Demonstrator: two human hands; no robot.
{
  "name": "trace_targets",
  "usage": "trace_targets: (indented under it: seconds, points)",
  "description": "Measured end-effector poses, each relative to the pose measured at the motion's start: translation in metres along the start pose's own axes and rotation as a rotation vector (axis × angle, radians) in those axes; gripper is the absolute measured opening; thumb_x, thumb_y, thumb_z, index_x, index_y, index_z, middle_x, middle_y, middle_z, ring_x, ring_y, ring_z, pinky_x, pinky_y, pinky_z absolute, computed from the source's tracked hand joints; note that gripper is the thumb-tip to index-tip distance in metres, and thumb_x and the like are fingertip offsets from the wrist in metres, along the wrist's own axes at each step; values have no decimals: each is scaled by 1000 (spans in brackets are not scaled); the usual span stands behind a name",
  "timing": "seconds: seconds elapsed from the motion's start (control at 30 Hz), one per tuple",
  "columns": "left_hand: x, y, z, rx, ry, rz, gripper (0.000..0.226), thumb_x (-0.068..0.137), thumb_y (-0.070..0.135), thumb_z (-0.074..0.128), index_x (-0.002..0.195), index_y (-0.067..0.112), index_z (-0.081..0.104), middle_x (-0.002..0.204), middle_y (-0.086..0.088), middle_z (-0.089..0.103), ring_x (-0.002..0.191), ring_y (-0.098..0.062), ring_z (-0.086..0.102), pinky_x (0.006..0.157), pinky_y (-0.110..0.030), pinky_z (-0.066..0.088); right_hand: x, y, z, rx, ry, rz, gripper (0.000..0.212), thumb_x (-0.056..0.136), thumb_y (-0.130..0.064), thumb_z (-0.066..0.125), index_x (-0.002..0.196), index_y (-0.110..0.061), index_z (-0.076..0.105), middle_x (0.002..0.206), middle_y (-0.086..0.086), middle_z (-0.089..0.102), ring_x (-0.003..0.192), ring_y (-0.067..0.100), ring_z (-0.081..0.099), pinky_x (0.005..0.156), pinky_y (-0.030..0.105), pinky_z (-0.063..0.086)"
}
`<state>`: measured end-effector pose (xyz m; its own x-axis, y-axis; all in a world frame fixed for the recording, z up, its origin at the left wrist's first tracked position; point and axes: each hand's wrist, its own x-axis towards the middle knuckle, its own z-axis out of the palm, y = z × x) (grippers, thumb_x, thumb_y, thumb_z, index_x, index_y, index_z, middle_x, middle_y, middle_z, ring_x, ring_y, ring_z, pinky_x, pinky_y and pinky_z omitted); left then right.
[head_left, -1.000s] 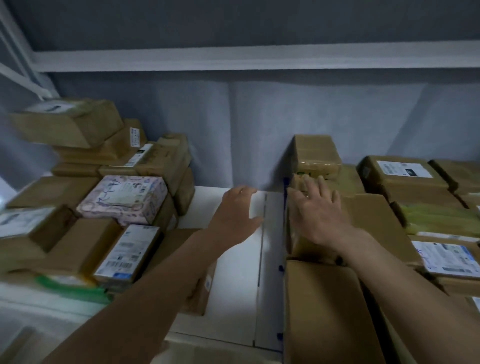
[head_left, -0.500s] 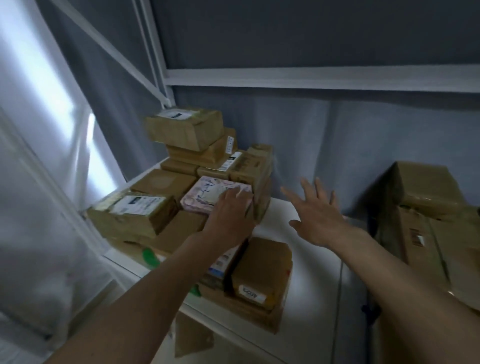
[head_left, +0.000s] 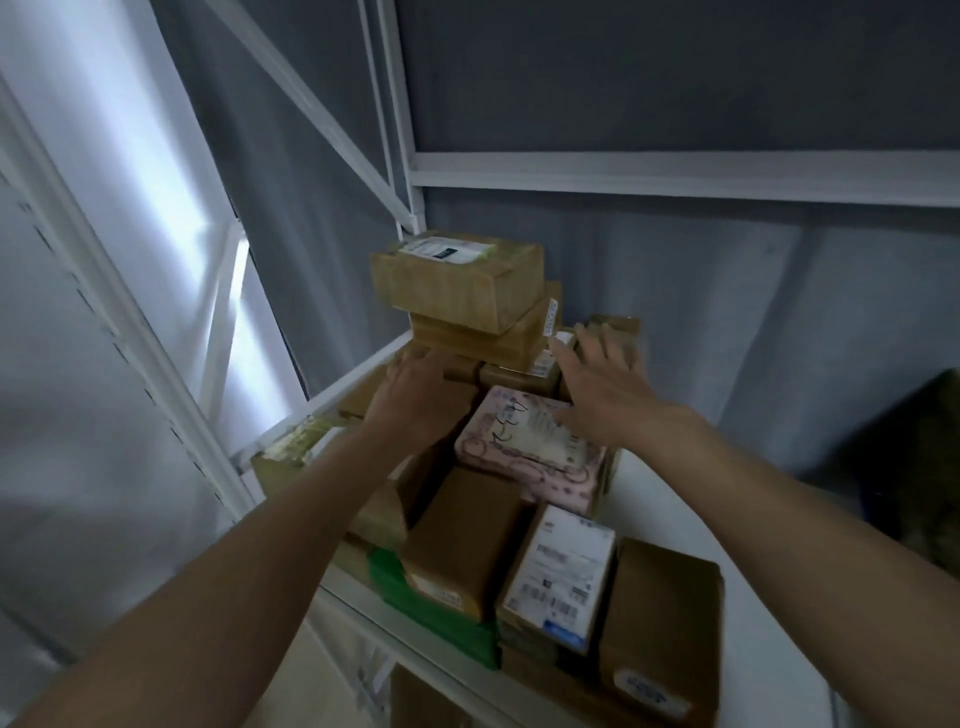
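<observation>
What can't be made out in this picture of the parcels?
Head view only.
- Left hand: fingertips blurred; grip unclear.
- Pink parcel: far corner covered by the right hand.
- White label: print too small, blurred.
- Dark shape at the right edge: cut off, dim.

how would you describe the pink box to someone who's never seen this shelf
On the white metal shelf, find the pile of parcels in its left corner. In front of the tall brown stack, by the right hand, lies the pink box. It is the only pink, patterned one among brown cartons, with a scribbled label on top.
</observation>
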<state>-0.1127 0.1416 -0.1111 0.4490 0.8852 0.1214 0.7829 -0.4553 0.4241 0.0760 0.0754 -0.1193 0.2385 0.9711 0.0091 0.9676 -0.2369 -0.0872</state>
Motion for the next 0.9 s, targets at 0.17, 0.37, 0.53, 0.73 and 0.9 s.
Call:
trace_targets:
  seconds: [0.17,0.37,0.53,0.73,0.9]
  points:
    - [54,-44,-21,-72,29,-34,59,85,27,63,138,16,41,137,-10,45,129,-32,40,106,-45,36,46,-28,-10,46,50,37,97,88,-49,59,152,-17,-7,160,10,-9,146,31,-12,117,56,7]
    - [128,-72,-25,-288,86,-143,75,81,16,73,144,12,31,140,-11,43,131,-29,38,98,-32,35,92,-46,-20,161,132,106,116,78,-61,63,151,-8,-10,160,12,-7,147,30,-7,119,48,9]
    - [172,-83,-32,-389,117,-270,88,73,12,81,142,0,28,143,-23,39,130,-38,41,108,-44,37,120,-52,-14,367,122,146,125,74,-61,69,149,-7,-16,160,9,-8,147,28,-5,119,48,13]
    - [212,-113,-22,-631,123,-198,84,55,45,85,123,10,51,110,-10,64,103,-29,64,84,-49,56,144,-51,-4,547,126,136,123,73,-54,73,150,-7,-11,159,9,4,146,26,10,119,40,18]
    - [201,-100,-28,-618,177,-79,22,82,2,67,96,18,63,89,-2,64,91,-23,63,86,-50,55,153,-49,-1,633,144,125,122,74,-48,75,150,-8,-12,159,7,5,145,22,13,118,36,20]
